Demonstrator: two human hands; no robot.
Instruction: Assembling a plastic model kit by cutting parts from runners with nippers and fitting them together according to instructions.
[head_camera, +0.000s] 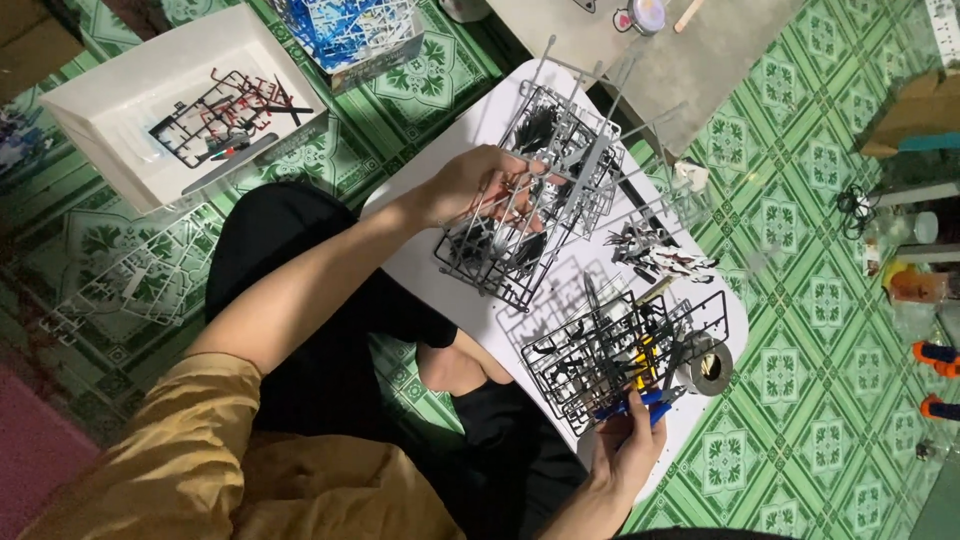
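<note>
— Inspector: What was recorded of the left hand (470, 185)?

— Assessor: Its grip was found closed on a stack of grey model-kit sprues (545, 190), held tilted above the white tabletop (440, 260).

— Inspector: And the right hand (625, 440)?

— Assessor: It was seen at the near edge of the tabletop, its grip clasped around blue-handled nippers (640, 402). The nipper tips were laid against a black sprue (610, 350) lying flat there.

— Inspector: What else was noted?

— Assessor: A roll of tape (708, 365) was observed just beside the black sprue, and loose model parts (660, 255) further back. A white box (150, 110) containing dark sprues was recorded on the green patterned floor (800, 300), well apart from the hands.
</note>
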